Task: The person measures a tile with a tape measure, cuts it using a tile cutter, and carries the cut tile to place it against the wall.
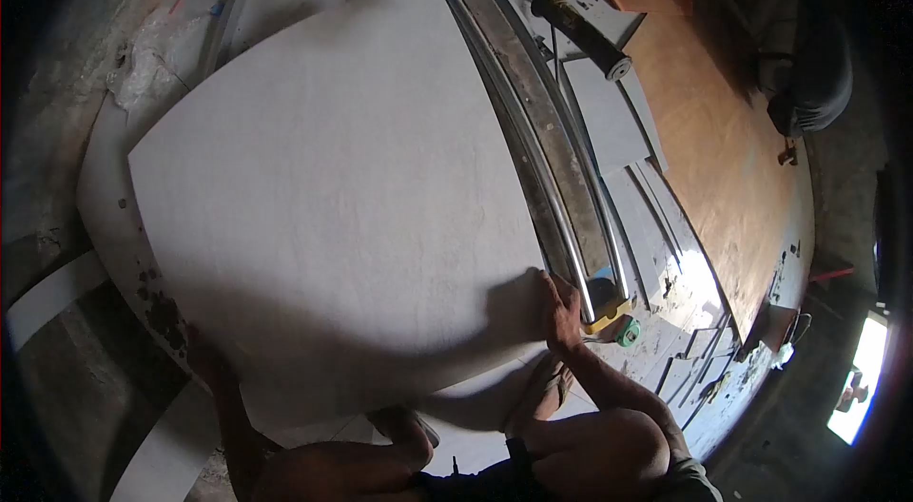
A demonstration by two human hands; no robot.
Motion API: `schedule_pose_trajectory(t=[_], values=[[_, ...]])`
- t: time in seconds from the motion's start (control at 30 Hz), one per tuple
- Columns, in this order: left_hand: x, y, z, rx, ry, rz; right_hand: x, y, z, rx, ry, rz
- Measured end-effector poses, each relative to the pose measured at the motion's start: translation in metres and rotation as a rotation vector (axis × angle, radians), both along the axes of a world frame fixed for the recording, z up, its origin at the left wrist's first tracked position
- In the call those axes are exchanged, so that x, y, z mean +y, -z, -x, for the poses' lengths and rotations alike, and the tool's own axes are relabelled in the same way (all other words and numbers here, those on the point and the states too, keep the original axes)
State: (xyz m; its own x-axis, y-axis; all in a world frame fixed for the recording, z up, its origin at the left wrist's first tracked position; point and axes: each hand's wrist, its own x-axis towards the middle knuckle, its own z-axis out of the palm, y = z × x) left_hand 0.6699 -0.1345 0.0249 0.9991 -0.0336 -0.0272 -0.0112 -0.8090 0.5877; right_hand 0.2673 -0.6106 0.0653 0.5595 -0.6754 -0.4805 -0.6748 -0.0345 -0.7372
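Dusty floor, left hand [204,357] gripping tile [323,198] edge, right hand [561,304] fingers curled on its corner.

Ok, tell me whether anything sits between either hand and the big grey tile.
Nothing visible does. The right hand rests directly on the large pale grey tile's near right corner, beside the long metal tile-cutter rail. The left hand grips the tile's near left edge, partly in shadow.
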Motion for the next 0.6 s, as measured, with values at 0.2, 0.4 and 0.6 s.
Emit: schedule_pose_trajectory(t=[0.2,0.4,0.6], values=[[0.002,0.016,0.001,-0.039,-0.001,-0.210,0.005,0.018,0.017,0.111,-0.035,0.022],[-0.004,0.020,0.009,-0.040,-0.010,0.150,0.015,0.018,-0.005,-0.130,0.306,0.144],[0.003,0.047,-0.003,-0.180,0.157,-0.207,0.021,0.063,0.033,-0.062,0.263,0.251]])
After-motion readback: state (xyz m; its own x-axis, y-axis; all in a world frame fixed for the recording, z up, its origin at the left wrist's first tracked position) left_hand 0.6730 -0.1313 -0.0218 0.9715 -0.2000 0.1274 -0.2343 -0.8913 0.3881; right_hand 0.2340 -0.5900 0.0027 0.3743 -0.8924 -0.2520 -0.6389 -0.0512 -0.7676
